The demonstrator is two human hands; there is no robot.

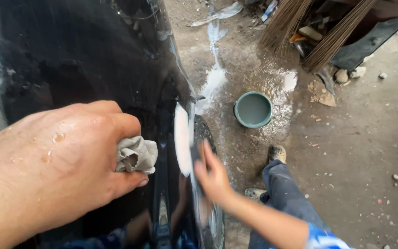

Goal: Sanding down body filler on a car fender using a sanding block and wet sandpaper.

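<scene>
My left hand is wet and fills the near left. It is closed around a crumpled grey cloth and held against a glossy black car panel. My right hand is blurred with motion, its fingers lying flat on the panel's right edge beside a white reflection. Something dark seems to lie under the fingertips, but the blur hides what it is. My blue sleeve shows at the bottom.
A teal bucket of cloudy water stands on the dirty concrete ground, with white spills around it. Brooms and rubble lie at the top right. A tyre sits under the panel edge. My jeans leg and shoe are beside it.
</scene>
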